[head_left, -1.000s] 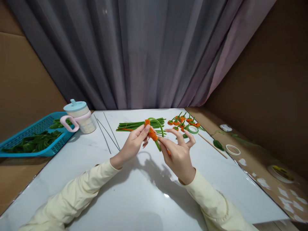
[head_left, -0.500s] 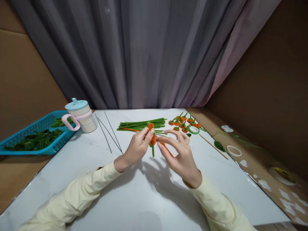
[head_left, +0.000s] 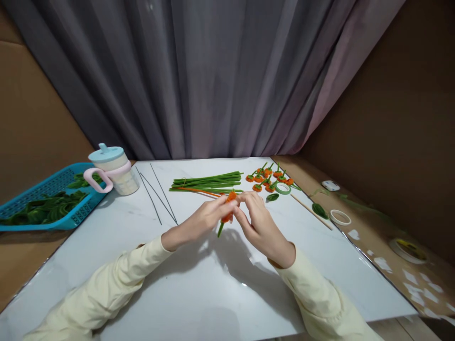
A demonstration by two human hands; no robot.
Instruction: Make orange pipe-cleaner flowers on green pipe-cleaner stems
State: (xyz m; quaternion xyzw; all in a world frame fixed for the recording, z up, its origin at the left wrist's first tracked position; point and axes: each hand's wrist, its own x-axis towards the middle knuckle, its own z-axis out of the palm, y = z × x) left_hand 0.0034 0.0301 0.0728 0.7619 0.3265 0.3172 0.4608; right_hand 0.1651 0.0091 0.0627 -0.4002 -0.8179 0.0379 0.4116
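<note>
Both hands meet over the middle of the table around an orange fuzzy chenille piece (head_left: 231, 195) with a green stem end pointing down toward me. My left hand (head_left: 204, 219) is closed on it, thumb and fingers pinching its middle. From the other side, my right hand (head_left: 263, 227) presses thumb and fingertips together at the piece; its fingers partly hide it. Just beyond lies a bundle of green chenille stems (head_left: 208, 181), with an orange chenille stem (head_left: 199, 191) along its near side.
Several orange pieces with green stems (head_left: 266, 177) stand back right, beside green tape (head_left: 283, 188) and a green leaf (head_left: 272, 197). A wooden stick (head_left: 309, 211) lies right. Thin wires (head_left: 156, 194), a tumbler (head_left: 117, 173) and a blue basket (head_left: 76, 215) of green leaves are left.
My right hand has closed in from spread fingers to a pinch at the orange piece. The piece has tilted, its lower end swinging left. The view has shifted slightly.
</note>
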